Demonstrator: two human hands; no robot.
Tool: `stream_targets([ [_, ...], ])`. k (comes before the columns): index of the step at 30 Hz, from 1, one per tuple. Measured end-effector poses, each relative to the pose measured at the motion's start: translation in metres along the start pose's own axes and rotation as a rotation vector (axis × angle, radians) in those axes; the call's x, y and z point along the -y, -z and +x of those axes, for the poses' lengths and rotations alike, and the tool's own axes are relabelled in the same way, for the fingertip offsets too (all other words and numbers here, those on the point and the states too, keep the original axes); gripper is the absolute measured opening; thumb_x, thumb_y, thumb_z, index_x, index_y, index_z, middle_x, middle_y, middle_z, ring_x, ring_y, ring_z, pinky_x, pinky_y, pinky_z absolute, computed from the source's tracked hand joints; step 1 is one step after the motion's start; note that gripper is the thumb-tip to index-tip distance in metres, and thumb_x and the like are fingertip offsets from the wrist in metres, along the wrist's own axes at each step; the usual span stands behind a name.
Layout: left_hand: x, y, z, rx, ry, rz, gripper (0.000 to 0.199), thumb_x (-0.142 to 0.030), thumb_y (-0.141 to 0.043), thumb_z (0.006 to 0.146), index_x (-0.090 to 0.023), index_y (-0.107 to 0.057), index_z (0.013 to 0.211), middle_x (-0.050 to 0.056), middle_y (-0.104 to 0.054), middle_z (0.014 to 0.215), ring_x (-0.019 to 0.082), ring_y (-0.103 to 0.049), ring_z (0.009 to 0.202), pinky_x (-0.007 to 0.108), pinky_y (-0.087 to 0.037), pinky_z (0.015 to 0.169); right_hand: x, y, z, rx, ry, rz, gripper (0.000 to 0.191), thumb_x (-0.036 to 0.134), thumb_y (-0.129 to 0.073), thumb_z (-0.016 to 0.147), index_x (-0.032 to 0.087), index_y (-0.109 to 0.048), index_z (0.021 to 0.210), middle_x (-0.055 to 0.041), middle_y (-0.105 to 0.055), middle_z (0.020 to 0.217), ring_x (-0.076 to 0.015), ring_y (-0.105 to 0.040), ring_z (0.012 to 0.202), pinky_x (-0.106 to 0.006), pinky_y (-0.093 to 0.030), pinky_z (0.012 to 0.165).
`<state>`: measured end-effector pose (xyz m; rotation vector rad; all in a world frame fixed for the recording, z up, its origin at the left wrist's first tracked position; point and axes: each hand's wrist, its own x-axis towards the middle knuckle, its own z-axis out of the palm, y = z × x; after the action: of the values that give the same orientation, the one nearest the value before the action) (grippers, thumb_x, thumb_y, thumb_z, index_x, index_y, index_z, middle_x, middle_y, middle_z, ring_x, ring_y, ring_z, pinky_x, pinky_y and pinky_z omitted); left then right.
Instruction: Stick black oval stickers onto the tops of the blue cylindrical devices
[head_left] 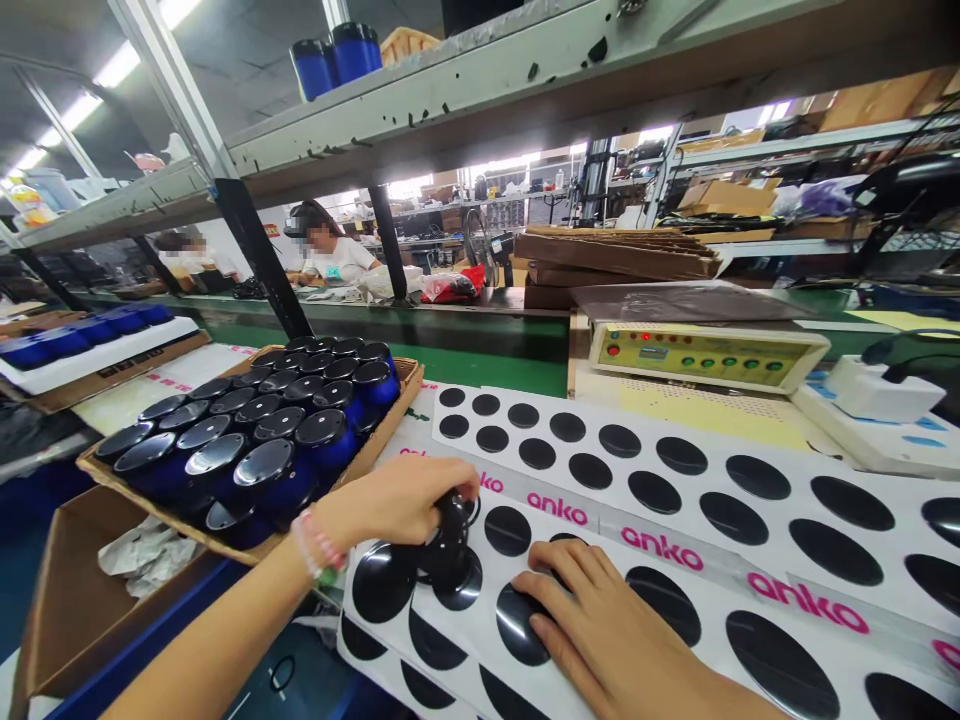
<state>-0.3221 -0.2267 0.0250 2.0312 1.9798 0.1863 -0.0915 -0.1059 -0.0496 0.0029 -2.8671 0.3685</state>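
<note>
Several sheets of round black stickers (677,600) lie stacked on the bench in front of me. My left hand (405,500), with a beaded bracelet at the wrist, has its fingers wrapped round a glossy black round part (450,540) above the left end of the sheets. Spread over the sheets, my right hand (592,610) touches them with its fingertips beside a black circle (523,625). Left of my left hand, a cardboard tray (405,385) holds several blue cylinders with shiny black tops (322,428).
A control box (709,358) with buttons stands at the back right, beside a white device (874,400). An open cardboard box (82,600) with crumpled paper is at the lower left. A shelf (450,115) crosses overhead. People (337,255) sit beyond the green belt.
</note>
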Motion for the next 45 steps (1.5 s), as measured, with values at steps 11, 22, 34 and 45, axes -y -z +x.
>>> stream_targets([
  [11,0.015,0.000,0.058,0.267,-0.124,0.112,0.034,-0.007,-0.058,0.069,-0.024,-0.061,0.099,0.002,-0.065,0.090,0.022,-0.061,0.084,0.027,-0.046,0.071,-0.001,-0.002,0.000,-0.009,-0.027,0.042,0.026,0.018,-0.047,0.088,0.023,-0.058,0.110,-0.0085,-0.058,0.114,-0.0260,-0.053,0.099,-0.044,-0.049,0.082],
  [22,0.021,-0.003,0.051,0.206,-0.164,0.127,0.039,-0.003,-0.053,0.067,-0.023,-0.060,0.100,0.001,-0.055,0.108,0.016,-0.059,0.078,0.024,-0.046,0.071,0.000,0.002,-0.002,-0.069,-0.012,0.115,0.022,0.014,-0.047,0.087,0.020,-0.059,0.104,-0.0085,-0.059,0.107,-0.0225,-0.053,0.095,-0.038,-0.050,0.081],
  [34,0.022,-0.008,-0.002,-0.182,-0.016,0.031,0.029,0.001,-0.042,0.071,-0.021,-0.051,0.087,-0.001,-0.058,0.086,0.015,-0.055,0.082,0.024,-0.042,0.075,-0.001,-0.006,-0.005,-0.074,-0.004,0.099,0.022,0.018,-0.044,0.089,0.019,-0.057,0.106,-0.0078,-0.058,0.107,-0.0246,-0.050,0.096,-0.043,-0.047,0.083],
  [45,0.004,0.007,-0.011,-0.346,0.192,-0.126,0.027,-0.018,-0.052,0.077,-0.023,-0.055,0.103,-0.001,-0.062,0.094,0.016,-0.060,0.084,0.023,-0.045,0.078,-0.020,0.057,-0.042,-0.057,-0.110,-0.123,0.031,0.034,-0.054,0.086,0.021,-0.061,0.113,-0.0105,-0.064,0.114,-0.0281,-0.060,0.102,-0.044,-0.050,0.086],
])
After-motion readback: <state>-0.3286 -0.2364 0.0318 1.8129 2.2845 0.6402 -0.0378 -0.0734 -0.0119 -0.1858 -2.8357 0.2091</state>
